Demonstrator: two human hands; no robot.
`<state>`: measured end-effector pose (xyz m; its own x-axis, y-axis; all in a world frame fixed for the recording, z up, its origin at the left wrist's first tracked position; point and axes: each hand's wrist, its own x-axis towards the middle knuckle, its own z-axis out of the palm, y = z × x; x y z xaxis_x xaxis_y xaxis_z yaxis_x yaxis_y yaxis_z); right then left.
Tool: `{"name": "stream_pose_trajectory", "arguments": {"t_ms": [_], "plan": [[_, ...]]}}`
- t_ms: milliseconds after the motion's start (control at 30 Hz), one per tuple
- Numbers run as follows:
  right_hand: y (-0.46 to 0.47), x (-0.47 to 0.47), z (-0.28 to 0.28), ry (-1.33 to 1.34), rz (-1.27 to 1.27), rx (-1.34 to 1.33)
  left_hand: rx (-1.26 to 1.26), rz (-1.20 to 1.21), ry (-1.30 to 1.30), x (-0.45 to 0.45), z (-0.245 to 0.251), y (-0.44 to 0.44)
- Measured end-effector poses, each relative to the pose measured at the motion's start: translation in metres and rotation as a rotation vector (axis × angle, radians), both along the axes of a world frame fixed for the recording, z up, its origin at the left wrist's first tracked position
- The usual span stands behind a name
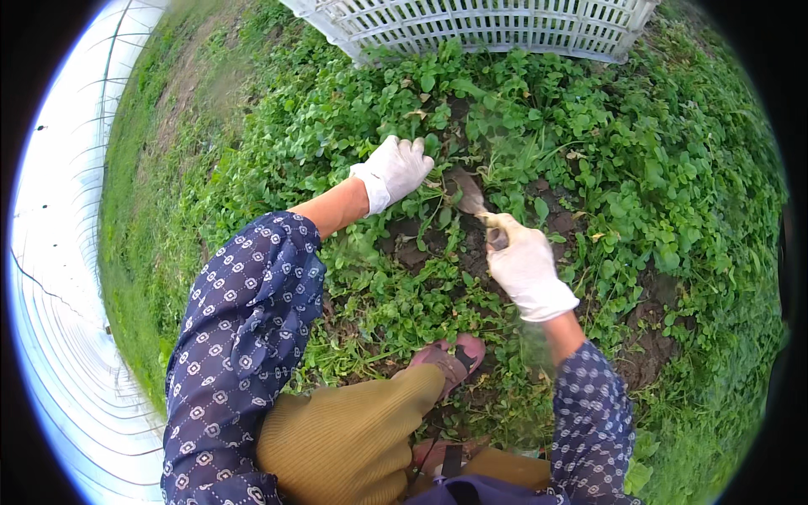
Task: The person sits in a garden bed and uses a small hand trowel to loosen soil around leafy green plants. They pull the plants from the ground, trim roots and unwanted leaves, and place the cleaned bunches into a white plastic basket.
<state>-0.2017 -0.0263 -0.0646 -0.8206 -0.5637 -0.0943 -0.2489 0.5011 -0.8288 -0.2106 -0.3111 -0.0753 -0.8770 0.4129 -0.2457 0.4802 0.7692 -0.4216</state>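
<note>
My right hand, in a white glove, grips the handle of a soil-coated hand trowel. The trowel's flat blade points up and away, over dark soil among low leafy green plants. My left hand, gloved too, is just left of the blade with its fingers curled down at the leaves. Whether a stem lies between those fingers is hidden.
Beyond my hands, a white slatted plastic crate stands on the plants. Close below is my pink shoe. Patches of bare soil show at the right. A translucent greenhouse wall curves along the left.
</note>
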Motion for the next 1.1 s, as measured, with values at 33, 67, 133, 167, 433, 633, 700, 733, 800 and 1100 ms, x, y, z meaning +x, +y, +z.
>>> {"name": "stream_pose_trajectory", "arguments": {"t_ms": [33, 67, 133, 167, 433, 633, 700, 733, 800, 1100], "plan": [[-0.006, 0.001, -0.017, 0.048, -0.042, -0.043, 0.001, 0.038, -0.013, -0.009, -0.008, 0.003], [-0.009, 0.007, -0.027, 0.047, -0.034, -0.064, -0.016, 0.088, -0.036, -0.012, -0.011, 0.003], [0.002, 0.018, -0.04, -0.019, -0.021, -0.103, -0.016, 0.071, 0.083, -0.015, -0.02, -0.005], [0.005, 0.022, -0.037, -0.061, -0.01, -0.113, -0.087, 0.057, 0.106, -0.015, -0.024, -0.012], [-0.032, 0.017, -0.045, 0.106, -0.037, -0.081, -0.167, 0.052, 0.142, -0.035, -0.03, -0.021], [-0.024, 0.024, -0.054, 0.066, -0.151, -0.219, -0.297, 0.276, -0.127, -0.044, -0.033, -0.019], [-0.06, 0.001, -0.048, 0.004, -0.06, -0.103, -0.256, 0.323, -0.098, -0.05, -0.03, -0.022], [-0.073, -0.006, -0.054, 0.179, -0.062, -0.097, -0.287, 0.311, -0.116, -0.051, -0.029, -0.02], [-0.07, -0.015, -0.05, 0.128, -0.043, -0.046, -0.168, 0.317, -0.06, -0.049, -0.027, -0.021], [-0.014, 0.021, -0.058, -0.017, -0.119, -0.15, 0.251, 0.268, 0.107, 0.012, 0.04, -0.001]]}}
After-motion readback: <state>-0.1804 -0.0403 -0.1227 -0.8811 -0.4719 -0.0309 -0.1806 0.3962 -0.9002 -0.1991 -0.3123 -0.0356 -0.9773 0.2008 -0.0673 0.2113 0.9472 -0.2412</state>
